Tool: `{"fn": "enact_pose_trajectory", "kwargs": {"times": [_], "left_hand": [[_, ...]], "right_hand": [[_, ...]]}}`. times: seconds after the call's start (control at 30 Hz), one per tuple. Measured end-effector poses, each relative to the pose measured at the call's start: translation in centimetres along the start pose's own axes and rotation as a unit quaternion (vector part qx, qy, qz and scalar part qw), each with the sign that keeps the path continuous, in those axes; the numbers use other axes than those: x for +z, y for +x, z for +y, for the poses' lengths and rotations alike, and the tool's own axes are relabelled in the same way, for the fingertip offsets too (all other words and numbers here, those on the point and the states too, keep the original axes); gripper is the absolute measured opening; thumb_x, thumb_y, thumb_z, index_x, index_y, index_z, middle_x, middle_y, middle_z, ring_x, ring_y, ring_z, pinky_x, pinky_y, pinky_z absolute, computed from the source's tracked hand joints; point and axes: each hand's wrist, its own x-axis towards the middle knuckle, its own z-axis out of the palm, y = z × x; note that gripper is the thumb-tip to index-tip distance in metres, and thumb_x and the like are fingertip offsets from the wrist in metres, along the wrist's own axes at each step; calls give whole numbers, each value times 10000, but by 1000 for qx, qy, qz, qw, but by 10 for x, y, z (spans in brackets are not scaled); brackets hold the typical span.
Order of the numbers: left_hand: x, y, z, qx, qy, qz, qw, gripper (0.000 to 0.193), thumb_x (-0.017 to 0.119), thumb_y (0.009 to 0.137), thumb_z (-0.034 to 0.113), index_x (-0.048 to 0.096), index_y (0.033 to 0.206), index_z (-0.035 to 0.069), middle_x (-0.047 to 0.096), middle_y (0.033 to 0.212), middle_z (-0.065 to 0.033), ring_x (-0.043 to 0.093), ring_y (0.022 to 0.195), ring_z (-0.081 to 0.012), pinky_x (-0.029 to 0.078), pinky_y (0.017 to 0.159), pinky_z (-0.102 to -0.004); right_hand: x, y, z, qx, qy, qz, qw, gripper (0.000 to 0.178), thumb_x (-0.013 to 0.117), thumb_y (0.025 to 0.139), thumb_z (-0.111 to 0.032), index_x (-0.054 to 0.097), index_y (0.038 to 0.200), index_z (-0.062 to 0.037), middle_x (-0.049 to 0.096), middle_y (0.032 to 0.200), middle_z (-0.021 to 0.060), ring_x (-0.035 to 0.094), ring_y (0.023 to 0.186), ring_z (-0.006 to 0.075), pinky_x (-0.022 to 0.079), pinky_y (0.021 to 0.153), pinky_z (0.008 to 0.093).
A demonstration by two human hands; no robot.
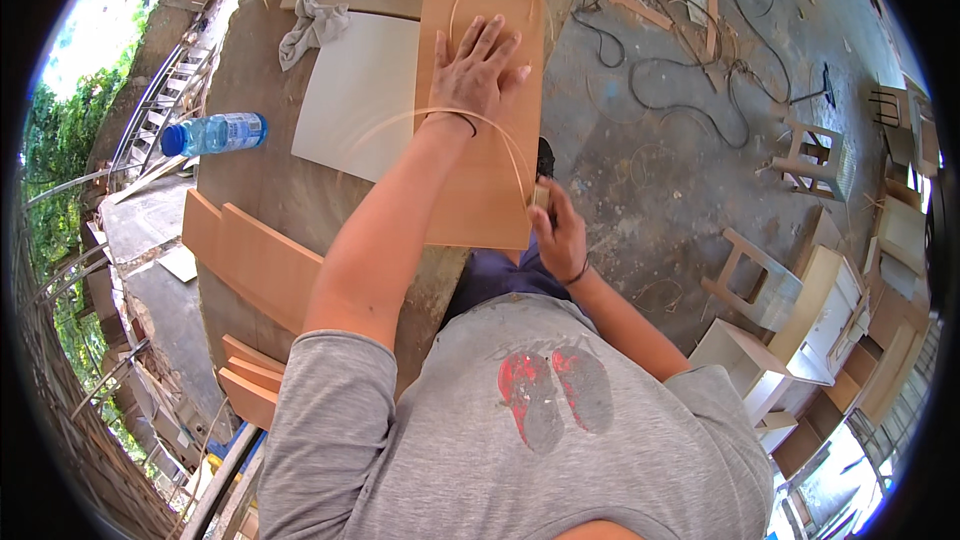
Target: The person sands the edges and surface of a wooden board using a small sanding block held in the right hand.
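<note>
Here I see the wooden board [480,90] lying on the surface [260,180] with its long axis running from twelve to six o'clock, its near end hanging just past the surface edge toward me. My left hand [478,70] lies flat and spread on the board's middle, fingers toward twelve, pinning it without closing on anything. My right hand [560,235] sits at the board's near right corner, at about four o'clock from the left hand, its grip narrow around a small block [541,196] pressed to the board's right edge. A thin loose strip [500,135] curls off that edge and arcs over the left wrist. So the edge being worked lies along the board's right side, directly at the right hand; the left is well inboard of it. A water bottle [215,132] lies at nine o'clock, well apart.
</note>
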Motion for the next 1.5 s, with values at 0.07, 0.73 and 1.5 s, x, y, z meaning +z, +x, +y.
{"fn": "enact_pose_trajectory", "kwargs": {"times": [0.07,0.73,1.5], "left_hand": [[-1,0,1,7,-9,14,1000,486,541,941,450,548,1358,202,383,1526,-18,309,1432,-225,161,1162,-575],[-40,-163,59,26,-146,-48,988,801,658,854,456,330,1495,105,240,1564,-220,185,1467,-386,90,1147,-610],[-16,-59,-3,80,-9,-12,997,530,525,947,443,481,1407,182,373,1532,-40,302,1437,-244,206,1170,-509]], "right_hand": [[-1,-22,-7,13,21,-16,1000,390,629,928,-168,523,1257,11,542,673,96,548,587,160,447,567,301],[-36,24,16,136,200,106,965,339,518,1024,-242,506,1325,-87,565,828,-46,413,605,3,318,503,170],[-16,39,-15,77,-7,-58,995,423,636,955,-240,540,1300,-15,575,840,9,516,775,88,448,726,222]]}}
